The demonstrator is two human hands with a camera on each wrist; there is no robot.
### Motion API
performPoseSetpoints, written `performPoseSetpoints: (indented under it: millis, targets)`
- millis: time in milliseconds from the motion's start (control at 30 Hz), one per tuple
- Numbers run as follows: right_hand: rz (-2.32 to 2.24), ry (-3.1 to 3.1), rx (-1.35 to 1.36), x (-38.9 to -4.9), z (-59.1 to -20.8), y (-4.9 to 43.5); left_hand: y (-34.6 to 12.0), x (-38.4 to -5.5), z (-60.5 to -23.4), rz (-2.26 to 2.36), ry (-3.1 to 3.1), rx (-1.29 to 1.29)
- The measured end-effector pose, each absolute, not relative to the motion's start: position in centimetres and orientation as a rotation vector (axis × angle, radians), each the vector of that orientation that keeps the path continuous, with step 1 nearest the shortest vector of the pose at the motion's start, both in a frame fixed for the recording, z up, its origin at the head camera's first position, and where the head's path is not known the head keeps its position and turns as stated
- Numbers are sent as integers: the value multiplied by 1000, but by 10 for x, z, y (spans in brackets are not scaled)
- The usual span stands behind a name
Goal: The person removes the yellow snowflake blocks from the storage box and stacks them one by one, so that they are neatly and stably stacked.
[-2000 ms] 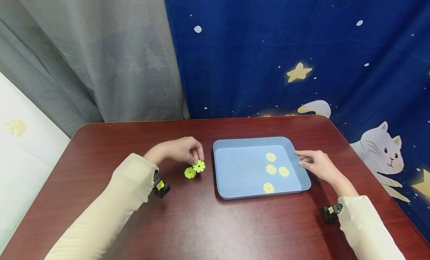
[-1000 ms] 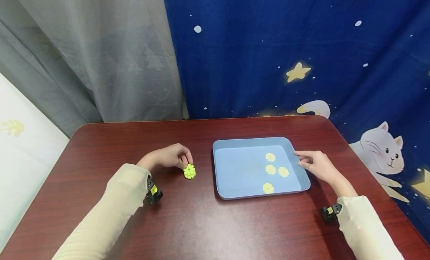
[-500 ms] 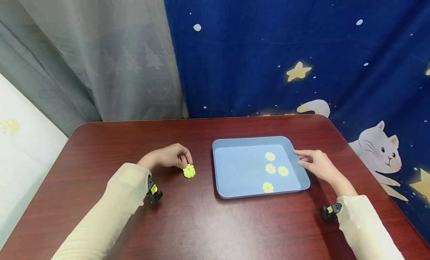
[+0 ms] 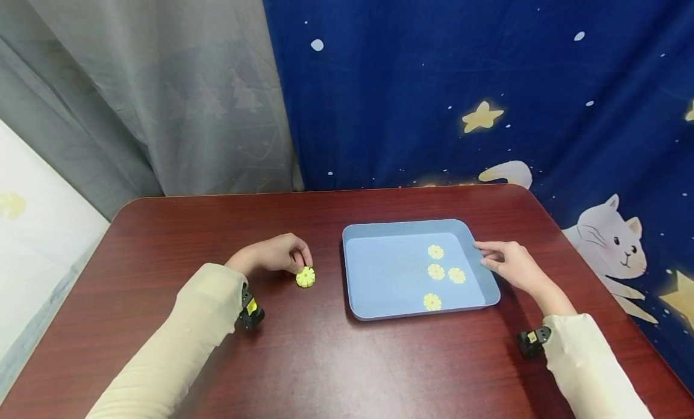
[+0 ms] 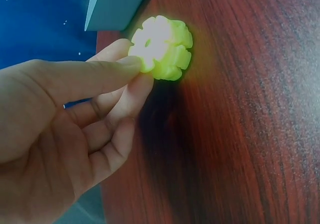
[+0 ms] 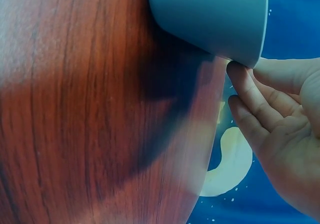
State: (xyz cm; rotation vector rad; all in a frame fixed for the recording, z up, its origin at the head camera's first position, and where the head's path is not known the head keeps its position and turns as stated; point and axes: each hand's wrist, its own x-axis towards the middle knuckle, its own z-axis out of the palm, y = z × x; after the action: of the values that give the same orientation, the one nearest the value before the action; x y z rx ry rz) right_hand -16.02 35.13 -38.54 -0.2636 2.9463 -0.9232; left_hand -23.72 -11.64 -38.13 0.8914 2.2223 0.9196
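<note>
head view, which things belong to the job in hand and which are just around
Likely part of the job:
stacked yellow-green notched discs, pinched by the left hand
light-blue rectangular tray, pinched by the right hand
four pale-yellow notched discs inside it

Likely just surroundings:
red-brown wooden table
grey cloth curtain
blue star-and-cat cloth curtain

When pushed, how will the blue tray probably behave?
The blue tray would probably slide, not tip, being wide and low. It seems stiff, looking unbent where the right hand holds it. The flat yellow discs inside might shift.
</note>
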Motion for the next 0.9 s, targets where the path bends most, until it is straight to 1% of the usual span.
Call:
performPoseSetpoints:
  millis: [300, 900]
  targets:
    - [-919, 2951, -267, -160, -386, 351, -114, -235, -379, 886, 2247, 851]
    - [-918, 2942, -261, -161, -385, 352, -111, -234, -378, 855, 2258, 868]
